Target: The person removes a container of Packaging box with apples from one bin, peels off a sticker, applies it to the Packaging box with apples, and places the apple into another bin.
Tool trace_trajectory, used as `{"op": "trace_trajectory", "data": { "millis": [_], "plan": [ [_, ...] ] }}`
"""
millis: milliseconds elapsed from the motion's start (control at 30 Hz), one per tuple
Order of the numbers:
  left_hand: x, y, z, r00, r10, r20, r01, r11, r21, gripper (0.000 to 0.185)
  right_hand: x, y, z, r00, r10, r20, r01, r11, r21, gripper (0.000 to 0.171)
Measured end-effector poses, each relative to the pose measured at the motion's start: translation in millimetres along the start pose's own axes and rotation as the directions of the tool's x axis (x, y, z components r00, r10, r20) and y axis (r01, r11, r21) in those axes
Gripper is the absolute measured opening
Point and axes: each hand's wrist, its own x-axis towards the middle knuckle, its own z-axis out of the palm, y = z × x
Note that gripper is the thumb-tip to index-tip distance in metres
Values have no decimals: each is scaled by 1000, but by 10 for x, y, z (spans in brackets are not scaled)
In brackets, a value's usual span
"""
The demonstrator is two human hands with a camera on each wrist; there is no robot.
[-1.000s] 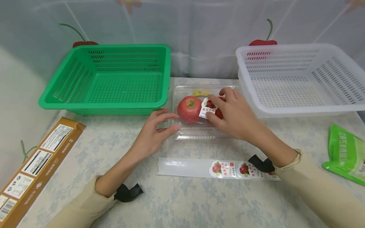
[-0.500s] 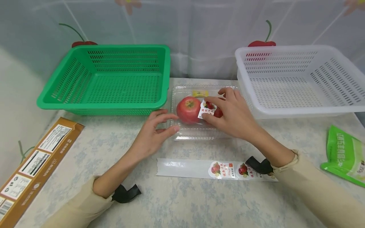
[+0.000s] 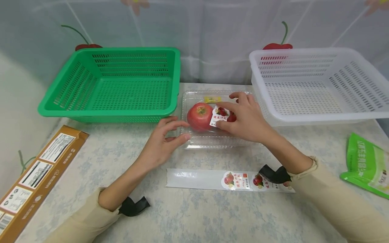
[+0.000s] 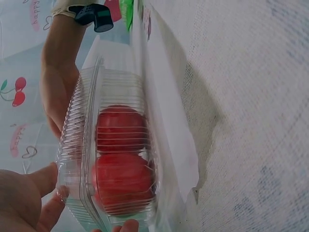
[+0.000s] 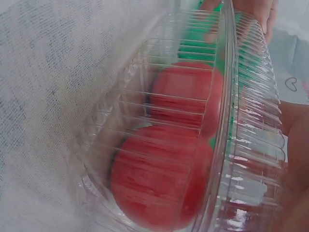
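A clear plastic clamshell box [image 3: 206, 143] with a ridged lid lies closed on the table, holding two red apples [image 3: 200, 116] and a small yellow packet [image 3: 212, 99]. My right hand [image 3: 247, 118] is over the lid, thumb and index finger pinching a white apple-printed sticker [image 3: 219, 118] close above it. That hand hides part of the second apple. At the box's left end, my left hand [image 3: 161, 145] touches the edge with relaxed, slightly bent fingers. From the left wrist, the thumb [image 4: 46, 179] shows beside the lid's rim. Both apples [image 5: 161, 179] show through the wall in the right wrist view.
A backing strip [image 3: 194, 178] with several more stickers lies in front of the box. A green basket [image 3: 106, 113] stands back left, a white basket [image 3: 319, 116] back right. A long brown carton [image 3: 45, 179] is at left, a green pouch [image 3: 364, 162] at right.
My right hand has shifted slightly left with the sticker, its thumb moving left across the sticker's lower part. The left hand has stayed at the box's edge.
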Motion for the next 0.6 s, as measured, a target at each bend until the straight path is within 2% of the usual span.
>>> {"op": "trace_trajectory", "data": {
  "millis": [200, 333, 467, 600],
  "plan": [
    [3, -2, 4, 1000, 6, -5, -6, 1000, -1, 32, 26, -17, 53, 1000, 14, -28, -16, 998, -60, 76],
    [5, -3, 5, 1000, 7, -4, -7, 1000, -2, 33, 21, -26, 91, 999, 18, -40, -21, 998, -64, 77],
    [1, -1, 4, 1000, 6, -6, -6, 1000, 1, 32, 26, -11, 61, 1000, -12, 6, 12, 1000, 23, 71],
    [1, -2, -1, 1000, 6, -8, -6, 1000, 8, 32, 43, 17, -20, 993, -29, 113, 11, 987, 162, 68]
  ]
}}
